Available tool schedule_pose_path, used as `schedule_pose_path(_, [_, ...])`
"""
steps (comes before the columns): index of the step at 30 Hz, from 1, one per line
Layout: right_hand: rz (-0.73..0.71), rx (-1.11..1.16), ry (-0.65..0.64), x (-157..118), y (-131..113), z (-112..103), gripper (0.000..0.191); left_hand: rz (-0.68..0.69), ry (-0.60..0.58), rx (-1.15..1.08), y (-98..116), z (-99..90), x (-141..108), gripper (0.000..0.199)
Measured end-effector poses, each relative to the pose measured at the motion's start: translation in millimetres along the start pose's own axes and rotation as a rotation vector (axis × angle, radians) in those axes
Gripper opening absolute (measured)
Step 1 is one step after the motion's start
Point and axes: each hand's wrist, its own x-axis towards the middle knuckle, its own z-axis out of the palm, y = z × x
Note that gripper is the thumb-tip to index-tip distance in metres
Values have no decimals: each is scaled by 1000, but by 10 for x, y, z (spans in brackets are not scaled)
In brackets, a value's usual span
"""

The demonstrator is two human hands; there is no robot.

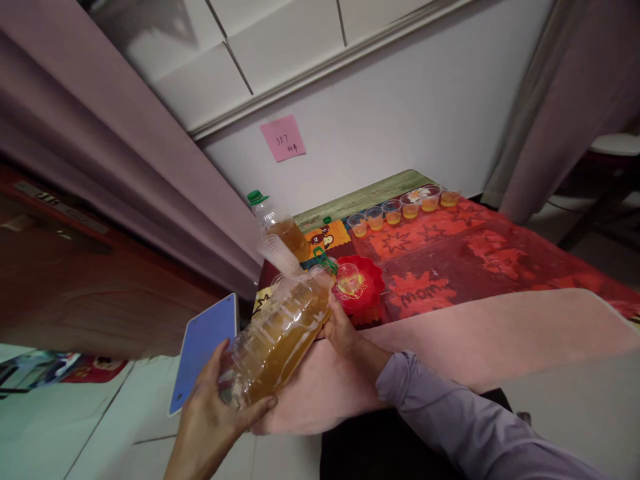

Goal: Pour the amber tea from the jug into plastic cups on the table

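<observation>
A large clear plastic bottle of amber liquid lies tilted between my hands, its neck with a green ring pointing away over a red scalloped dish. My left hand grips the bottle's base, thumb and fingers on opposite sides. Near the neck, my right hand holds the bottle from its right side; some fingers are hidden beneath it. A clear plastic cup stands at the dish, just beyond the bottle mouth. Whether liquid is flowing I cannot tell.
Several clear cups with a little amber liquid line the table's far side. Behind my bottle are a stack of cups and a second, green-capped bottle. A loose green cap lies nearby. Pink cloth covers the near edge.
</observation>
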Motion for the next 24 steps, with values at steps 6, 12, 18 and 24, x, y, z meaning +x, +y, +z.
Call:
schedule_pose_path(6, [14, 4, -16, 4, 5, -11, 68, 6, 10, -21, 3, 5, 5, 137])
schedule_pose_path(12, [2, 1, -16, -3, 9, -4, 69, 9, -4, -10, -12, -1, 15, 137])
schedule_pose_path(18, [5, -8, -13, -1, -1, 3, 69, -4, -4, -32, -26, 15, 16, 138])
schedule_pose_path(24, [-6, -12, -1, -9, -17, 19, 72, 10, -1, -28, -28, 11, 11, 136])
